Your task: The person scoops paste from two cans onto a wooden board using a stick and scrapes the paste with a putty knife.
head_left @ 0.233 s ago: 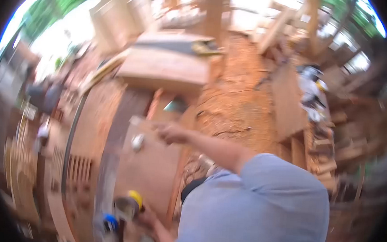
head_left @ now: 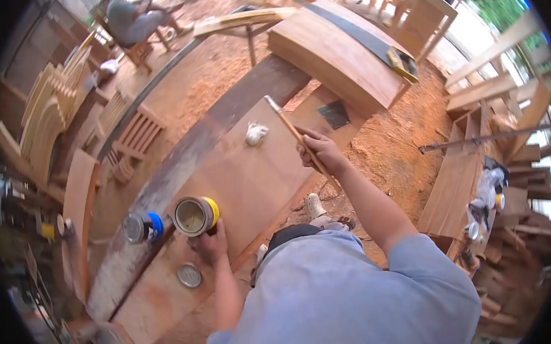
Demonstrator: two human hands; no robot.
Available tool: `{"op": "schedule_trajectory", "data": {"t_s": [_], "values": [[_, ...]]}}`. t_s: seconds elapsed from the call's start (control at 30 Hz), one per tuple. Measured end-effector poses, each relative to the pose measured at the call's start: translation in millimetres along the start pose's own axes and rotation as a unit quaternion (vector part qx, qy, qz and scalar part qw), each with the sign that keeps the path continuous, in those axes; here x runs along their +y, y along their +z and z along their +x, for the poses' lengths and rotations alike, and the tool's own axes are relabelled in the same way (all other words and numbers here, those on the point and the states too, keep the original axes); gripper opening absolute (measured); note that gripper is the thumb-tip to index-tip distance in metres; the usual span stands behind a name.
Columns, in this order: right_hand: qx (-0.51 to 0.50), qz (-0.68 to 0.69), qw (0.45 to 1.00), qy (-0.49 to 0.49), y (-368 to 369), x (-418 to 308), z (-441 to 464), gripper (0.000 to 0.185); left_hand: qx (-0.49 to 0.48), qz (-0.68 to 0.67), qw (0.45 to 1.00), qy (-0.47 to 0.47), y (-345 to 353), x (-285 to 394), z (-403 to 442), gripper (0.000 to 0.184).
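Fingers of my right hand (head_left: 318, 150) are wrapped round a long wooden stick (head_left: 289, 126) with a pale tip, held slanting over the board (head_left: 244, 170). My left hand (head_left: 213, 239) grips an open can with a yellow band (head_left: 196, 216), whose mouth faces up and shows something pale inside. Left of it stands a can with a blue band (head_left: 143, 227). A round metal lid (head_left: 189, 275) lies below my left hand. Beyond the cans, a crumpled white cloth (head_left: 256, 133) rests on the board.
A large wooden box-like piece (head_left: 339, 53) stands at the far end, with a tool on top. A person (head_left: 130, 15) sits at the upper left. Slatted wooden parts (head_left: 140, 132) lie left. At the right are a wooden cabinet (head_left: 448, 189) and stacked timber. Shavings cover the ground.
The view has turned and become sharper. The stick in my right hand now shows clearly, and more of the left side of the yard, with the seated person, is visible.
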State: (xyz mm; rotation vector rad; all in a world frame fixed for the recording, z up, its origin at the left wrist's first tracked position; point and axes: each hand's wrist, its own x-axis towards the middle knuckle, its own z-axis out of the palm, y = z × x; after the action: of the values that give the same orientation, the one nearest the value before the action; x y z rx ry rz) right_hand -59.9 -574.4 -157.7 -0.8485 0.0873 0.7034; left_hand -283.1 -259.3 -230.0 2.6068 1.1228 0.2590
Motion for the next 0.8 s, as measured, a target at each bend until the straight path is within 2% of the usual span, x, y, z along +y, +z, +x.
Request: {"op": "schedule_trajectory", "data": {"t_s": [0.07, 0.13, 0.17, 0.2, 0.27, 0.33, 0.4, 0.43, 0.5, 0.53, 0.6, 0.63, 0.7, 0.73, 0.8], "values": [[0.017, -0.049, 0.999, 0.007, -0.5, -10.3, 5.2, 0.044, 0.124, -0.037, 0.982, 0.141, 21.5, -10.1, 6.1, 0.066], [0.061, -0.292, 0.954, -0.001, -14.0, -8.7, 17.4, 0.044, 0.121, -0.052, 0.985, 0.116, 13.8, 2.7, 5.8, 0.063], [0.107, -0.411, 0.905, -0.006, -16.3, -6.0, 22.0, 0.042, 0.117, -0.069, 0.985, 0.108, 9.8, 7.8, 4.3, 0.060], [0.097, -0.416, 0.904, 0.008, -23.1, 2.2, 28.4, 0.042, 0.114, -0.063, 0.987, 0.091, 8.1, 6.9, 2.8, 0.060], [0.133, -0.618, 0.761, -0.146, -36.6, 9.9, 41.2, 0.038, 0.121, -0.058, 0.984, 0.116, 8.6, 6.8, 5.0, 0.060], [0.129, -0.637, 0.749, -0.130, -39.2, 9.9, 49.4, 0.037, 0.118, -0.079, 0.983, 0.120, 10.9, 5.3, 6.9, 0.062], [0.099, -0.628, 0.739, -0.222, -39.8, 14.7, 56.4, 0.038, 0.132, -0.060, 0.981, 0.132, 3.2, 8.0, 6.8, 0.064], [0.092, -0.630, 0.740, -0.217, -41.5, 13.0, 58.6, 0.038, 0.125, -0.073, 0.982, 0.123, 3.0, 7.2, 7.2, 0.065], [0.161, -0.582, 0.796, -0.035, -19.4, -1.2, 55.1, 0.037, 0.122, -0.080, 0.983, 0.114, 1.5, 9.2, 7.7, 0.065], [0.152, -0.586, 0.796, -0.032, -16.0, -3.0, 54.9, 0.037, 0.120, -0.088, 0.982, 0.115, 0.8, 9.1, 7.3, 0.065], [0.132, -0.636, 0.757, -0.072, -14.5, -4.3, 52.7, 0.036, 0.122, -0.084, 0.982, 0.117, 4.2, 3.6, 5.1, 0.065], [0.128, -0.638, 0.756, -0.072, -17.6, -2.8, 55.3, 0.036, 0.123, -0.086, 0.980, 0.129, 6.5, 2.1, 6.1, 0.065], [0.068, -0.647, 0.741, -0.163, -25.0, 2.0, 59.1, 0.035, 0.132, -0.078, 0.980, 0.123, 8.8, 0.3, 6.6, 0.064], [0.066, -0.649, 0.740, -0.163, -29.1, 1.9, 61.5, 0.035, 0.139, -0.073, 0.980, 0.120, 10.8, 0.0, 6.4, 0.063], [0.036, -0.696, 0.680, -0.228, -27.8, 1.0, 65.5, 0.037, 0.137, -0.071, 0.981, 0.114, 10.4, -0.5, 6.4, 0.062]]}}
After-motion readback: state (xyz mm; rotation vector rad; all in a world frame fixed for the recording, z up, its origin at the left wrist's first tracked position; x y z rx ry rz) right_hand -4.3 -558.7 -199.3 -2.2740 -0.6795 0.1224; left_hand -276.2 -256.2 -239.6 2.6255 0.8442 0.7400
